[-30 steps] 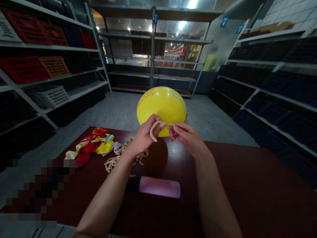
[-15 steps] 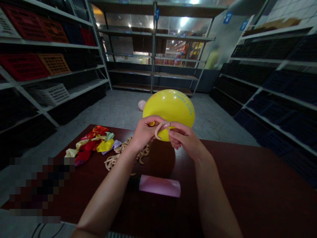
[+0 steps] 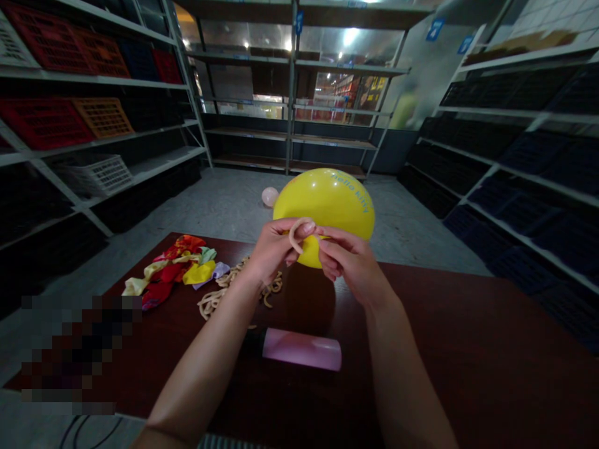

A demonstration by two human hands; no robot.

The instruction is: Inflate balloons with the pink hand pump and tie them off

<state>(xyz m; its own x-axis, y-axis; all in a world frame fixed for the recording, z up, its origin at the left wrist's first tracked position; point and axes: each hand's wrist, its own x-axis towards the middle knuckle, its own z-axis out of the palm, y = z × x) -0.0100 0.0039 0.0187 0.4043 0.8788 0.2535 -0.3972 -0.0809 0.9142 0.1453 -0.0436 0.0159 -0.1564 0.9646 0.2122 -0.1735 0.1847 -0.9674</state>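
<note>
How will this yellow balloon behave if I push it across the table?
The yellow balloon looks taut and fully round, so it is probably very light for its size and springy. Its glossy skin may be slippery, and its round shape would likely roll easily on the dark table.

From my head-worn camera, looking forward and down: my left hand and right hand close below, above the worktop, shelving beyond.

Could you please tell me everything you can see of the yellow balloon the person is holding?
The yellow balloon is inflated, round and glossy, like latex, with blue "hello kitty" lettering across its upper right. The left hand and right hand grip its lower end, hiding its neck, with a tan rubbery loop against its front.
</note>
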